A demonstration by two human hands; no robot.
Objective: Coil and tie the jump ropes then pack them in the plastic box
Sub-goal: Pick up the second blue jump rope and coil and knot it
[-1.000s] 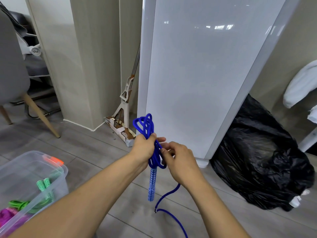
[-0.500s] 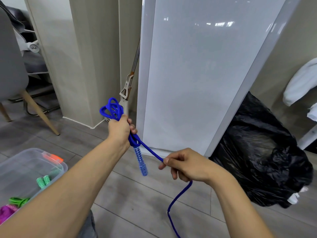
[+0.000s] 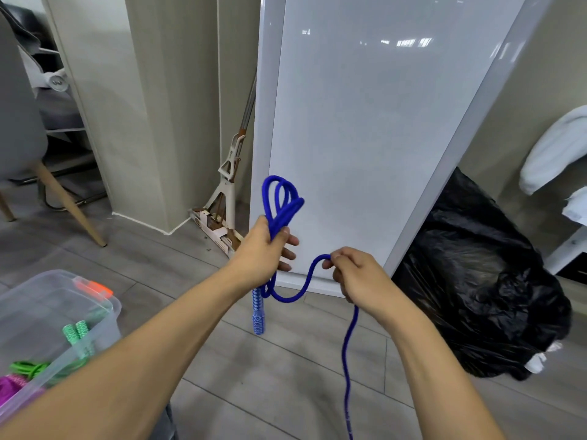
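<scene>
My left hand (image 3: 260,249) grips a bundle of the blue jump rope (image 3: 281,201); its loops stick up above the fist. One blue patterned handle (image 3: 258,312) hangs straight down below that hand. From the bundle a slack strand curves down and up to my right hand (image 3: 355,274), which pinches it. The rest of the rope drops from my right hand toward the floor at the frame's bottom edge. The clear plastic box (image 3: 104,306) with an orange latch sits at the lower left, holding a green rope (image 3: 74,338) and a magenta rope (image 3: 9,387).
A white panel (image 3: 365,138) leans against the wall straight ahead. A full black rubbish bag (image 3: 482,287) sits on the floor to the right. A mop (image 3: 228,185) stands in the corner, and a chair leg (image 3: 70,208) is at the left.
Half a second ago the strand was pulled taut between my hands. My hands have come closer together, the strand now sags in a curve, and the bundle stands upright.
</scene>
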